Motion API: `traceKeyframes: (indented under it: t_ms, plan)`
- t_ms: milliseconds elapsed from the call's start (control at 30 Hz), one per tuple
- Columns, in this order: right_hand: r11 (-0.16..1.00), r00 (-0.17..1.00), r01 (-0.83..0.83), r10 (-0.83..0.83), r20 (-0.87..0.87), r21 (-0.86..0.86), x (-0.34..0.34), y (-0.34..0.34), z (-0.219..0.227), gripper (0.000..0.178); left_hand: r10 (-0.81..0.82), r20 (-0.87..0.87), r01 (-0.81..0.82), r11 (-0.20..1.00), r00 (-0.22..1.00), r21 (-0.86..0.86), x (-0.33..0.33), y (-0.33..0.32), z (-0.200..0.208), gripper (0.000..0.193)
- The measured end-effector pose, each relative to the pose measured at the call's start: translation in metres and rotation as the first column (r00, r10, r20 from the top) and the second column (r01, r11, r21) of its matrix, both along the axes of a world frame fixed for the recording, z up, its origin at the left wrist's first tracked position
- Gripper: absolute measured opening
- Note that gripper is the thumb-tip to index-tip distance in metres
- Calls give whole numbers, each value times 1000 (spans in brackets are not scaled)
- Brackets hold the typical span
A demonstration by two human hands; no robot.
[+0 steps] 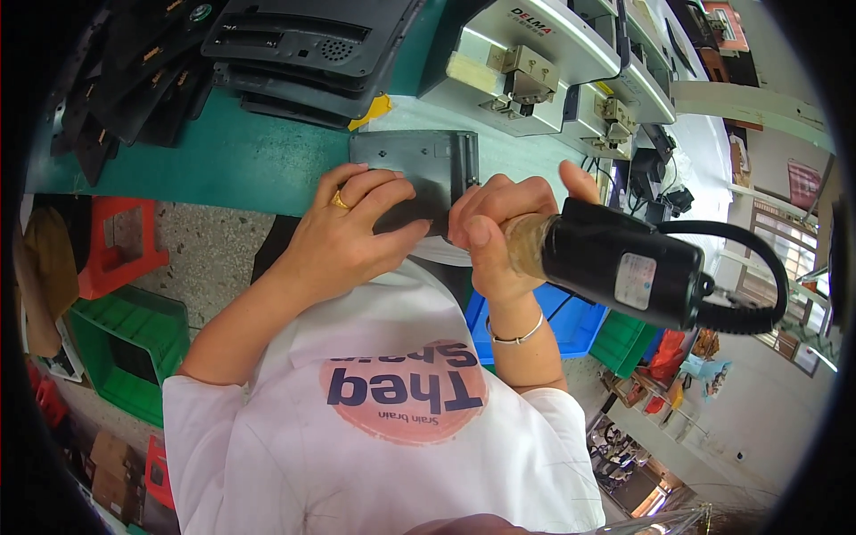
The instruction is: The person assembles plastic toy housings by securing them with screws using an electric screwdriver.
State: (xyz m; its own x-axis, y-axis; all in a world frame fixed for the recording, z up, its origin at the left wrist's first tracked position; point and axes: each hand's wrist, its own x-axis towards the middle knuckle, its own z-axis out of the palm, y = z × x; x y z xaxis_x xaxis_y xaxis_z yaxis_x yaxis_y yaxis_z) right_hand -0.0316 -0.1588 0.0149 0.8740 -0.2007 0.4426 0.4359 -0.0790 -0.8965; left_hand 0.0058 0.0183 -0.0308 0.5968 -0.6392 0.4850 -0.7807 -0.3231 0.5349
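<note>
- Head view looks down on 2 bare hands working at the near edge of a green bench (223,160).
- Right hand (499,236) is wrapped fully closed around the grip of a black electric screwdriver (615,263), thumb raised; its coiled cable (758,285) loops off to the right. The bit is hidden behind the fingers, so I cannot tell whether it sits in a screw.
- Left hand (352,232), with a gold ring, lies half-curled and pressing down on a grey metal plate (419,169); its fingertips cover the plate's near edge and reach toward the right hand.
- That plate lies flat at the bench edge, just in front of the person's chest, with a raised hinge-like strip along its right side.
- Doing this well, as I judge it: keep the left palm bearing down so the plate cannot spin, hold the driver square to the plate, not tilted, and keep the left fingertips out of the bit's path.
- Behind the plate stand 2 pale bench machines (535,62); stacked black plastic housings (303,53) lie at the far left.
- Red and green crates (125,339) sit on the floor at left, and blue ones (571,321) under the right wrist.
</note>
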Motion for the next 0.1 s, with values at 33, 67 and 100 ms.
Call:
traceKeyframes:
  t_ms: [33, 67, 100]
  plan:
    - [1000, 1000, -4, 4, 0, -1, -1, 1, -1, 68, 4, 0, -4, 1000, 1000, -1, 0, 1, 0, 27]
    - [999, 999, -19, 20, 31, -27, -2, 2, -2, 71, -10, -61, 10, 1000, 998, 5, 0, 2, 1, 26]
    - [998, 997, -35, 39, 63, -54, -3, 2, -5, 74, -21, -121, 23, 1000, 992, 10, 0, 3, 1, 25]
